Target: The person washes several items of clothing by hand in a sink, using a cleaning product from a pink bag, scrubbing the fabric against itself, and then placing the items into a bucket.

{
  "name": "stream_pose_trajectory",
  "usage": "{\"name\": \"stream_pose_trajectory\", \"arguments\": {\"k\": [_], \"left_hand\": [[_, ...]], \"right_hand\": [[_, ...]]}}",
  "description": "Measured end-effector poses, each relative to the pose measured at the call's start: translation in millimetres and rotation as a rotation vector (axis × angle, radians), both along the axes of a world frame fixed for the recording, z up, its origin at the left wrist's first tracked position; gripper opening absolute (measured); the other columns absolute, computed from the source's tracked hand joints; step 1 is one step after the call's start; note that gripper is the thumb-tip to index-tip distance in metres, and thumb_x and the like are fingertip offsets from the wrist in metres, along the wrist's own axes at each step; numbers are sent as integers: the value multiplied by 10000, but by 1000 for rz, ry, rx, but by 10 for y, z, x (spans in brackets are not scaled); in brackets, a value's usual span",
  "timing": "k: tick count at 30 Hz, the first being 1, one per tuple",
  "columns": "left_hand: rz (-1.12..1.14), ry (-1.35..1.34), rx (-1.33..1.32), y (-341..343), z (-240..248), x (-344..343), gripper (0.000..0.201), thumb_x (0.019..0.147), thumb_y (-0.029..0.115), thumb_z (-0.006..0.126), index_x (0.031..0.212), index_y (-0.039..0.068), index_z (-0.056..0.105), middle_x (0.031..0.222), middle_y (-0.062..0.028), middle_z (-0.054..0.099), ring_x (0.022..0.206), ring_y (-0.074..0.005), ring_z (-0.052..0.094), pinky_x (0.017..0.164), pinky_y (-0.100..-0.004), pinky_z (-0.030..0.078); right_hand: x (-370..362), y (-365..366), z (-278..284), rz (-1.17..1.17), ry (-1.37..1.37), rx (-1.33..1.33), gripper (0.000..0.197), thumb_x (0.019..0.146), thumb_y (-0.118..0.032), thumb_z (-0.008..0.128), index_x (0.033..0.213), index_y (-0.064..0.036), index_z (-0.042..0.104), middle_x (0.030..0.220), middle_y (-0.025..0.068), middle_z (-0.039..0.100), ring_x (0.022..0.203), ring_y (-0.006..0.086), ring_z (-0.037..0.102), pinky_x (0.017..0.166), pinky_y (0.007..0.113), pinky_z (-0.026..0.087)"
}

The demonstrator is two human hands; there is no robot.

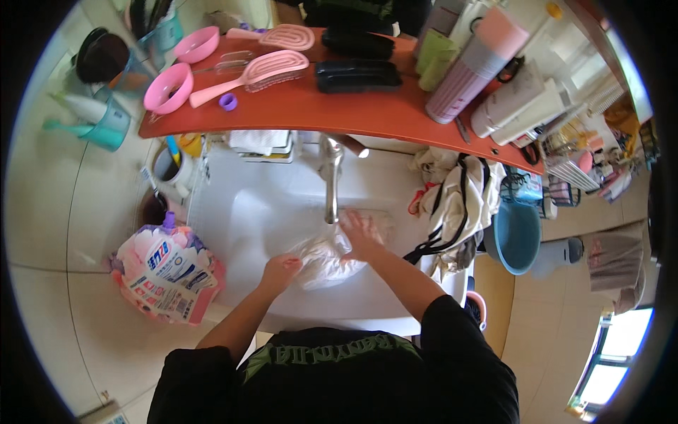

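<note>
Head view: we've got the white sink (244, 219), a bunched white cloth (321, 263) at six o'clock from the faucet (331, 185), long axis roughly eight-to-two. Our right hand (362, 237), fingers spread, has it at seven; our left hand (283, 269), curled beside it, at three, pinching or not, we can't tell.

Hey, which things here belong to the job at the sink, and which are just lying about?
Job: white cloth, between left hand and right hand; sink; likely the faucet above; perhaps the pink pouch.
Just lying about: pink hairbrushes, pink bowls, purple cap, spray can.
</note>
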State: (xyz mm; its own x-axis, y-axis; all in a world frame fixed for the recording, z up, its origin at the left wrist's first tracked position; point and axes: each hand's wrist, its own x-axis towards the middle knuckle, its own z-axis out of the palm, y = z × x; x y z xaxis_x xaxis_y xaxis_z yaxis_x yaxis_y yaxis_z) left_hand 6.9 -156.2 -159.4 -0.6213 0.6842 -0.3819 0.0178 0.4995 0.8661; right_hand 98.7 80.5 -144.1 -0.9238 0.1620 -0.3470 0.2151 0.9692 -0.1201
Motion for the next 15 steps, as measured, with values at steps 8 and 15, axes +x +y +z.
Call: {"name": "stream_pose_trajectory", "arguments": {"k": [8,15], "left_hand": [[-9,489,-313,183,-260,23,740,583,343,750,1159,-30,471,1123,-176,530,1077,-312,476,911,-406,368],[4,351,-244,593,333,-240,317,575,230,750,769,28,600,882,-112,579,860,-290,530,740,-401,435]], "right_hand": [[223,-262,-497,-643,-7,-1040,469,618,-264,776,995,-38,612,859,79,642,853,165,590,785,314,463],[150,0,150,-512,672,-683,338,584,-110,757,870,-38,592,878,86,559,821,248,551,732,350,453]]}}
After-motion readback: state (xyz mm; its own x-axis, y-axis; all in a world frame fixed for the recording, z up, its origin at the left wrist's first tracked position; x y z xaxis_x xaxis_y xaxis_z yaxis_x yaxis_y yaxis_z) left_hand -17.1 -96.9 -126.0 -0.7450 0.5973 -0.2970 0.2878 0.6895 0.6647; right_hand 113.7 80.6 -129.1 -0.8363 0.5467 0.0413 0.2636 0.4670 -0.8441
